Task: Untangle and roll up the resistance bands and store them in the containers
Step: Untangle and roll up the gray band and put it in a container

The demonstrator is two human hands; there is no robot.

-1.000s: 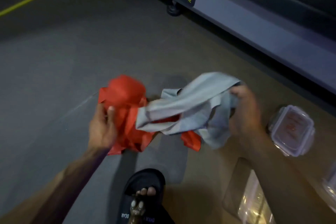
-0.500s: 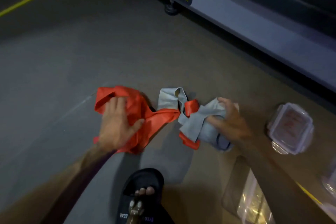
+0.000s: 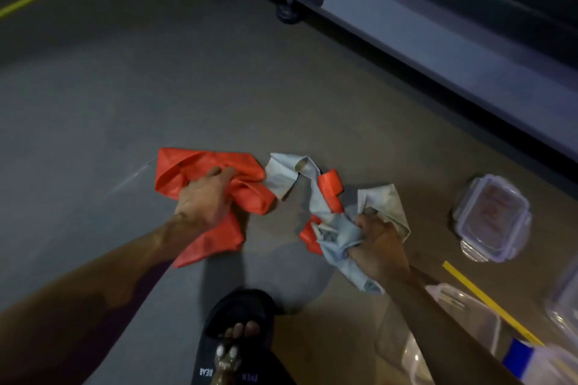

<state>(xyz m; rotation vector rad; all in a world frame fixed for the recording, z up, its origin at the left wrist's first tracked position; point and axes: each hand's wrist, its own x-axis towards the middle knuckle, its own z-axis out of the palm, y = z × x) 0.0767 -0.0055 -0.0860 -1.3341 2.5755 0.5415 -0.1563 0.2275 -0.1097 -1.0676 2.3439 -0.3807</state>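
Down on the grey floor (image 3: 93,109), two resistance bands knotted together. Left hand (image 3: 205,197) clutching a bunch of the red band (image 3: 200,166), fingers curled into its folds, pressing it to the floor. Right hand (image 3: 377,245) gripping a crumpled wad of the grey band (image 3: 336,233), just right of the red one. Between the hands, a grey loop crossed by a short red strip, still tangled. Lidded clear container (image 3: 492,217) well right of the bands, near the base of the treadmill (image 3: 406,37). More clear containers (image 3: 469,319) at the lower right, partly hidden by the right forearm. Black sandal (image 3: 237,312) with toes showing at the bottom edge.
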